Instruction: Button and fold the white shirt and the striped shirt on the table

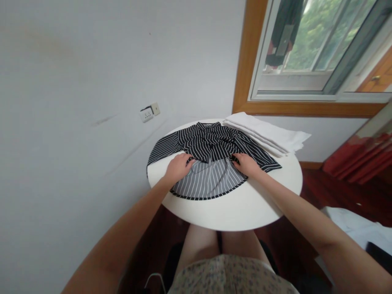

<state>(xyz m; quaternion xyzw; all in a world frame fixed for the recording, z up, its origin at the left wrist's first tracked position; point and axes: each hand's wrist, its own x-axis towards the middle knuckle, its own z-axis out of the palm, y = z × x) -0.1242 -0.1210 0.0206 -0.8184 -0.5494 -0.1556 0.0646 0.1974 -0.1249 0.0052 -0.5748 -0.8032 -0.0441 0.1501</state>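
Observation:
A black shirt with white stripes (211,136) lies spread on a round white table (232,214), its collar toward the wall and its sleeves out to both sides. The front layer is bunched upward, and the greyer inside of the back layer shows below it down to the curved hem. At the left end of the raised edge, my left hand (180,166) pinches the fabric. My right hand (245,164) grips the same edge on the right, fingers curled round the cloth. Both hands rest low over the table.
A stack of folded white cloth (266,130) lies at the table's back right, touching the shirt. The wall with a socket (147,114) stands close behind and left. A wood-framed window (309,108) is at the back right. White material (361,226) sits lower right.

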